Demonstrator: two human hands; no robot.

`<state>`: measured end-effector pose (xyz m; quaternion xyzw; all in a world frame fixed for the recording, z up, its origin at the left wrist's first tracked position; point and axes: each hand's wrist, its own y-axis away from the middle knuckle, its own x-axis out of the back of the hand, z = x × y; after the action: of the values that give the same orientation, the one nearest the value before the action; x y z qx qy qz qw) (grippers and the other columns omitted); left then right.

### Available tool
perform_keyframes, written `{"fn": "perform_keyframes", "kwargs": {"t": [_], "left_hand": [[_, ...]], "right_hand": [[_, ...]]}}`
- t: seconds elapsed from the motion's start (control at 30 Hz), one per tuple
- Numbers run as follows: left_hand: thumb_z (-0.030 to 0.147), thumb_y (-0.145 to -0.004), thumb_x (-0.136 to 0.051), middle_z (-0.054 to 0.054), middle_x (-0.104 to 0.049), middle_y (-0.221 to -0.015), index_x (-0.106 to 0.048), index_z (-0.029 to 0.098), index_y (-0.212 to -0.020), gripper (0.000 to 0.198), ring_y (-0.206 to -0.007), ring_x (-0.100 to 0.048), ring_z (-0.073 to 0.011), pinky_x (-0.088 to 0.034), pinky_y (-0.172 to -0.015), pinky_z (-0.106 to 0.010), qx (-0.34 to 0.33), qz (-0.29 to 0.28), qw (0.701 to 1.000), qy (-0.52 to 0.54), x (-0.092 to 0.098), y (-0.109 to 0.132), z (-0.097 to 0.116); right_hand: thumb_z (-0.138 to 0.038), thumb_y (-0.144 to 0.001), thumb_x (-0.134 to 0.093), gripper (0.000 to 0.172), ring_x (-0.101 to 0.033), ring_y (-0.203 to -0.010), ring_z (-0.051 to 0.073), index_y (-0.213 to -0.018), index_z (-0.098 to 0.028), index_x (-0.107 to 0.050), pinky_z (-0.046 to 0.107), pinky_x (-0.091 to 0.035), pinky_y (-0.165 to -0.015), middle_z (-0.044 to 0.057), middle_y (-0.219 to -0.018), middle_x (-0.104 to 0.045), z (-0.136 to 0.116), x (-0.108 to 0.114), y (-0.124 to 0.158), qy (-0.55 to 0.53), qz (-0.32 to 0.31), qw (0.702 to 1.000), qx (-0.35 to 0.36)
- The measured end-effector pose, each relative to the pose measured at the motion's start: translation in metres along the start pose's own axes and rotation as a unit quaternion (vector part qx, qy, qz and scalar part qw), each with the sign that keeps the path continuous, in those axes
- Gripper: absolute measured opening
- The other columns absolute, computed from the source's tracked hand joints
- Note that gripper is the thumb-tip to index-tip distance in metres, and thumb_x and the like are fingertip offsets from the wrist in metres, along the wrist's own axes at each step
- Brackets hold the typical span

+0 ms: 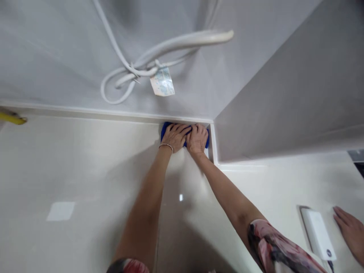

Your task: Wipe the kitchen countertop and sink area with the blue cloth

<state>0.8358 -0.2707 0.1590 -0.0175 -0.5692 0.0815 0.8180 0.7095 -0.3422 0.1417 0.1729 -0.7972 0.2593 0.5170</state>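
Both my arms reach forward to the far corner of a glossy cream countertop (85, 170). My left hand (175, 135) and my right hand (197, 138) lie side by side, pressed down on a blue cloth (164, 129) that is bunched against the grey wall. The fingers of both hands are curled over the cloth. Only the cloth's edges show around the hands. A thin bracelet (166, 145) circles my left wrist.
A white cable (148, 64) with a paper tag (162, 81) hangs on the wall above. A grey wall block (284, 94) juts out at the right. A white power bank (317, 234) lies at the lower right beside another person's hand (351, 231). A yellow object (13, 118) shows at the left edge.
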Motion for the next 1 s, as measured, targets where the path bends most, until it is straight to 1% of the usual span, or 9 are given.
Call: {"fn": "perform_keyframes", "kwargs": {"t": [0.07, 0.13, 0.23, 0.37, 0.53, 0.63, 0.77, 0.9, 1.0], "left_hand": [[0.028, -0.102, -0.035, -0.002, -0.056, -0.155, -0.052, 0.026, -0.154, 0.054, -0.143, -0.044, -0.0236, -0.019, -0.13, -0.05, 0.005, 0.009, 1.0, -0.003, -0.002, 0.002, 0.003], [0.028, -0.101, -0.037, -0.002, -0.053, -0.159, -0.054, 0.029, -0.153, 0.054, -0.148, -0.04, -0.0238, -0.016, -0.131, -0.049, 0.024, 0.019, 1.0, -0.008, -0.005, 0.011, 0.01], [0.028, -0.1, -0.039, -0.001, -0.045, -0.166, -0.053, 0.029, -0.153, 0.055, -0.155, -0.033, -0.0243, -0.015, -0.132, -0.051, 0.064, 0.032, 0.997, -0.014, -0.01, 0.038, 0.028], [0.028, -0.101, -0.038, -0.005, -0.037, -0.17, -0.048, 0.024, -0.157, 0.057, -0.159, -0.027, -0.0256, -0.017, -0.132, -0.053, 0.092, 0.02, 0.995, -0.034, -0.016, 0.103, 0.066], [0.031, -0.101, -0.043, -0.008, -0.034, -0.171, -0.046, 0.022, -0.159, 0.059, -0.159, -0.027, -0.0272, -0.024, -0.131, -0.054, 0.097, 0.011, 0.992, -0.074, -0.022, 0.196, 0.127], [0.032, -0.1, -0.045, -0.008, -0.033, -0.171, -0.045, 0.023, -0.159, 0.059, -0.159, -0.028, -0.0284, -0.026, -0.13, -0.054, 0.077, 0.006, 0.994, -0.079, -0.03, 0.239, 0.166], [0.033, -0.102, -0.044, -0.007, -0.031, -0.172, -0.043, 0.024, -0.16, 0.059, -0.16, -0.026, -0.0291, -0.025, -0.13, -0.055, 0.025, -0.018, 0.997, -0.073, -0.044, 0.278, 0.22], [0.041, -0.101, -0.048, -0.008, -0.029, -0.173, -0.039, 0.027, -0.163, 0.064, -0.16, -0.024, -0.0296, -0.023, -0.131, -0.055, -0.057, -0.057, 0.995, -0.063, -0.061, 0.299, 0.268], [0.045, -0.1, -0.049, -0.009, -0.026, -0.174, -0.034, 0.026, -0.165, 0.069, -0.161, -0.021, -0.0309, -0.022, -0.131, -0.057, -0.118, -0.086, 0.988, -0.051, -0.074, 0.305, 0.3]], "right_hand": [[-0.029, -0.104, -0.034, 0.051, -0.039, -0.141, 0.037, -0.148, -0.013, -0.054, 0.058, -0.023, -0.124, 0.021, -0.15, -0.051, -0.001, 0.004, 0.002, 0.041, -0.032, 0.998, 0.019], [-0.028, -0.104, -0.034, 0.053, -0.037, -0.145, 0.035, -0.152, -0.011, -0.05, 0.056, -0.019, -0.127, 0.019, -0.155, -0.049, -0.002, 0.009, 0.012, 0.072, -0.053, 0.995, 0.035], [-0.024, -0.103, -0.035, 0.056, -0.033, -0.151, 0.033, -0.156, -0.008, -0.047, 0.054, -0.018, -0.129, 0.018, -0.159, -0.047, -0.003, 0.015, 0.041, 0.074, -0.058, 0.994, 0.053], [-0.022, -0.103, -0.036, 0.054, -0.035, -0.152, 0.03, -0.154, -0.012, -0.051, 0.051, -0.021, -0.129, 0.014, -0.158, -0.05, -0.001, 0.029, 0.101, 0.044, -0.058, 0.993, 0.098], [-0.024, -0.102, -0.04, 0.053, -0.035, -0.153, 0.028, -0.152, -0.013, -0.053, 0.051, -0.023, -0.13, 0.013, -0.156, -0.053, 0.013, 0.059, 0.195, 0.019, -0.071, 0.984, 0.161], [-0.024, -0.101, -0.042, 0.055, -0.033, -0.154, 0.028, -0.154, -0.013, -0.051, 0.053, -0.024, -0.13, 0.013, -0.158, -0.052, 0.031, 0.079, 0.255, 0.016, -0.072, 0.982, 0.174], [-0.025, -0.101, -0.043, 0.057, -0.031, -0.156, 0.029, -0.156, -0.011, -0.048, 0.056, -0.027, -0.129, 0.014, -0.161, -0.047, 0.064, 0.111, 0.333, 0.025, -0.068, 0.985, 0.158], [-0.028, -0.103, -0.045, 0.056, -0.027, -0.158, 0.03, -0.156, -0.011, -0.048, 0.055, -0.027, -0.129, 0.012, -0.164, -0.044, 0.105, 0.143, 0.402, 0.028, -0.058, 0.99, 0.124], [-0.031, -0.103, -0.046, 0.057, -0.026, -0.159, 0.028, -0.158, -0.014, -0.045, 0.053, -0.026, -0.13, 0.01, -0.164, -0.043, 0.138, 0.165, 0.44, 0.025, -0.06, 0.993, 0.101]]}}
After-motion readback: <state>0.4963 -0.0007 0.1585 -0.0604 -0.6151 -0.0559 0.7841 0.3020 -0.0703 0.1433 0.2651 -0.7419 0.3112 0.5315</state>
